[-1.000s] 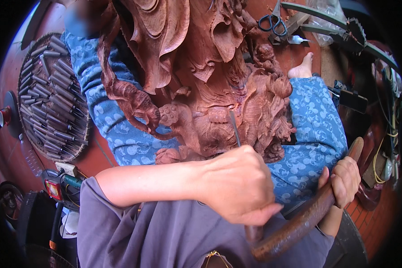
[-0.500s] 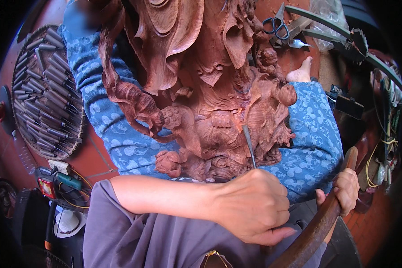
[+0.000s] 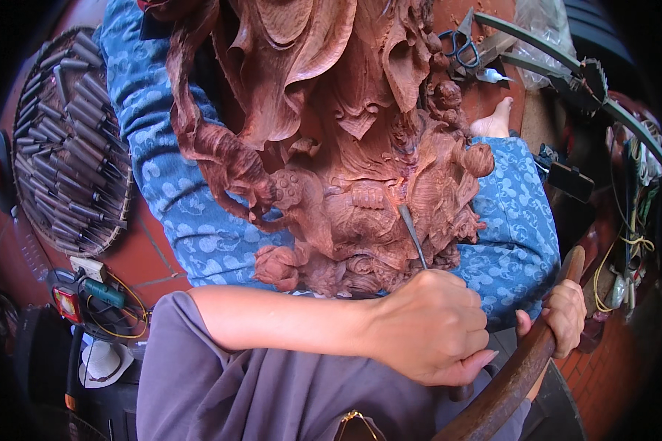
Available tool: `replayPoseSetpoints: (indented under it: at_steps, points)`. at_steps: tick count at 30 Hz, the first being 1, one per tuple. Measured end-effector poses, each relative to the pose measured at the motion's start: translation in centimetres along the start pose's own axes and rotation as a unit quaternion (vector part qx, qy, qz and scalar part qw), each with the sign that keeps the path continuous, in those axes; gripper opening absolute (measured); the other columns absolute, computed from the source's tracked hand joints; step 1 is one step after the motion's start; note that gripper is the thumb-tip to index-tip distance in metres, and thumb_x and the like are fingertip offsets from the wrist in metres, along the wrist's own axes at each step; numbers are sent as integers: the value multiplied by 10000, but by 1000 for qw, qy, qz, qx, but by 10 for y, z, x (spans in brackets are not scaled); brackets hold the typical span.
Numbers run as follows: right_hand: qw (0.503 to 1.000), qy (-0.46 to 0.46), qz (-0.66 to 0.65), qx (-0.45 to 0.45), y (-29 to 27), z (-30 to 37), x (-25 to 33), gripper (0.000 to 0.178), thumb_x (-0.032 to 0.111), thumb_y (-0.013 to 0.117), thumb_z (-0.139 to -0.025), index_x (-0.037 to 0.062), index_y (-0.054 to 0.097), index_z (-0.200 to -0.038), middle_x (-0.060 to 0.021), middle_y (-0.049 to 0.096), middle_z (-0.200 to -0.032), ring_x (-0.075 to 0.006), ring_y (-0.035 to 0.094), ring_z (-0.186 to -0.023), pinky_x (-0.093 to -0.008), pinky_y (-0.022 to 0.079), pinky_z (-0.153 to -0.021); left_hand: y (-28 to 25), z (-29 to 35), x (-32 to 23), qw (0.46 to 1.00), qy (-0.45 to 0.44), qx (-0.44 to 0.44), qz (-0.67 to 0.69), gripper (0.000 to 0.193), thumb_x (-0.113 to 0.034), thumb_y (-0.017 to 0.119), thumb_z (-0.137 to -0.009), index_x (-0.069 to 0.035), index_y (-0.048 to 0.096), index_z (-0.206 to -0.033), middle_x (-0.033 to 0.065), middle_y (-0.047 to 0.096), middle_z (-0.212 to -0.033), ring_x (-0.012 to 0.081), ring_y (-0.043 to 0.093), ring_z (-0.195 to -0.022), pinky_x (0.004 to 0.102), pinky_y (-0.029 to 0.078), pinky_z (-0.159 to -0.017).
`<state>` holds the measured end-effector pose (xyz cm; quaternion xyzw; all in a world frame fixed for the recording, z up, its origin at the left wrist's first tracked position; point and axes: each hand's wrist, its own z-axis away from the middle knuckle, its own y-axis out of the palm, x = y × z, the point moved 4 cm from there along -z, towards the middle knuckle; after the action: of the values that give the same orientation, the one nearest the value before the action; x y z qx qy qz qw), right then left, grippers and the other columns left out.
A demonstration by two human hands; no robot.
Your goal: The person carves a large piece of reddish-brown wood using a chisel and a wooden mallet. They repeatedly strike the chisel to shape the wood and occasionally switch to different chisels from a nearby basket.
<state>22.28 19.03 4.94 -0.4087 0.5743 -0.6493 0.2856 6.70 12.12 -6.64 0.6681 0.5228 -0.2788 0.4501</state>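
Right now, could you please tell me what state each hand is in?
Left hand: closed, holding a slim metal chisel.
Right hand: closed around a wooden club.

The chisel [image 3: 413,237] now meets the carving [image 3: 346,162] lower and farther right than a second ago, the left hand [image 3: 428,331] shifted likewise. The club [image 3: 518,373] now reaches out of view below

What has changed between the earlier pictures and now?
Since the first picture, the left hand has moved the chisel rightward and toward the person. The wooden club in the right hand has shifted, its near end now past the lower edge. Nothing was taken hold of or let go. Both grips and the wood carving stay as they were.
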Motion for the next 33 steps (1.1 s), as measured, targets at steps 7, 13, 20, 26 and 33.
replayPoseSetpoints:
  at_steps: [7,13,20,26,33]
  points:
    - [999,-19,-31,4,-2,5,-2,400,197,789,-774,52,428,-865,-85,498,-647,-221,485,-542,-393,439,-534,5,-2,0,999,-15,-36,3,276,-235,660,-751,-130,470,-580,5,400,-583,178,468,-513,319,342,-438]
    - [999,-23,-1,-30,-1,13,-7,328,76,732,-791,58,413,-868,-107,502,-673,-246,518,-553,-390,463,-524,10,1,7,998,0,-53,-19,272,-236,665,-748,-124,484,-579,8,417,-578,183,482,-519,323,363,-447]
    - [995,-75,-33,-62,-1,19,-9,280,-13,652,-790,50,397,-886,-121,501,-682,-264,514,-572,-422,470,-540,6,3,9,997,-12,-79,8,289,-230,667,-739,-122,485,-543,14,426,-538,196,489,-486,324,394,-443]
    - [997,-50,-4,-56,-3,20,-10,248,-42,602,-784,40,404,-911,-127,510,-689,-264,511,-573,-432,464,-548,-1,2,9,997,3,-81,17,287,-229,663,-735,-118,486,-539,18,429,-534,197,491,-476,330,392,-434]
    - [997,-55,14,-49,-7,18,-8,234,-79,591,-761,22,427,-895,-141,545,-672,-284,543,-546,-433,500,-535,-2,5,9,999,-4,-39,16,286,-241,643,-743,-98,537,-518,52,479,-516,238,519,-482,369,416,-457]
